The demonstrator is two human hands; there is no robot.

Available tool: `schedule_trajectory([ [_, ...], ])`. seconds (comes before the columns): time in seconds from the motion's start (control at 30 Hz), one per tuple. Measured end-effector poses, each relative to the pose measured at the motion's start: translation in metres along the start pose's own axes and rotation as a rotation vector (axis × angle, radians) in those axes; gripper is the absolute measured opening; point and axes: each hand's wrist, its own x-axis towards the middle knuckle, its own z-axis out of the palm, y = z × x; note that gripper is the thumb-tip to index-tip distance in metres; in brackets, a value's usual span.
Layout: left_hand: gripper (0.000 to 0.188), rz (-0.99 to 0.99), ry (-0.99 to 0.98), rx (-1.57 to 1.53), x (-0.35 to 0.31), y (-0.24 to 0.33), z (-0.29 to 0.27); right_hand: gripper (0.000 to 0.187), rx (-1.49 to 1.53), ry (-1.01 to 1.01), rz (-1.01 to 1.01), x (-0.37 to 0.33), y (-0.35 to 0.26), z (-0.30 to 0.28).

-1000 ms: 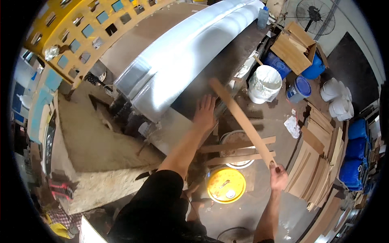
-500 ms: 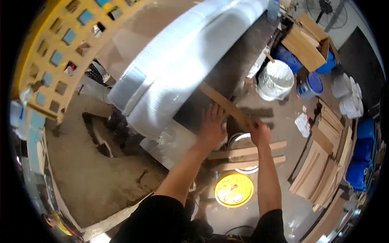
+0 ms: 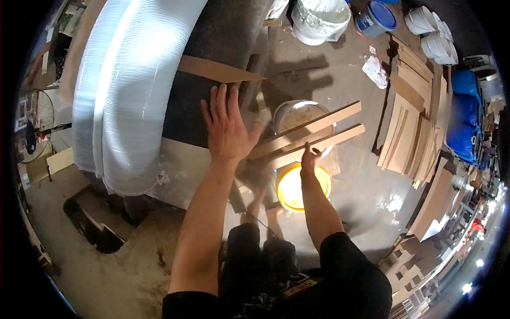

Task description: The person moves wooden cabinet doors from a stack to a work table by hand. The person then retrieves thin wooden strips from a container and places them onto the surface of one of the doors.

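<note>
My left hand is spread over the edge of a dark panel, its fingertips just short of a flat wooden strip. That strip lies across the panel, one end against a curved piece wrapped in white film. My right hand is closed at the near edge of a lower wooden strip; its fingers are partly hidden. Beside it lies an upper wooden strip, roughly parallel. Both strips rest across a round white bucket.
Below the strips stands a bucket with a yellow lid. A white-smeared bucket and a blue-lidded pail are at the far side. Stacked wooden boards lie on the right, with blue drums behind. A floor pit opens at left.
My right hand has let go of the strip on the panel and moved nearer, to the strips over the bucket. My left hand stays by the panel's edge. The view has turned.
</note>
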Motion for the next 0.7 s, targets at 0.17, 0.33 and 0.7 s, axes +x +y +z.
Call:
schedule_trajectory([
  [0.17,0.069,0.042,0.095,-0.036,-0.002,-0.01,-0.001,0.091,-0.169,-0.166,0.283,-0.033,-0.049,0.053],
  [0.33,0.065,0.069,0.124,-0.014,-0.005,-0.014,0.001,0.079,-0.078,-0.331,0.263,-0.05,-0.066,0.052],
  [0.7,0.066,0.035,0.047,0.017,-0.006,-0.013,-0.004,0.091,-0.278,-0.254,0.295,-0.057,-0.002,0.086],
])
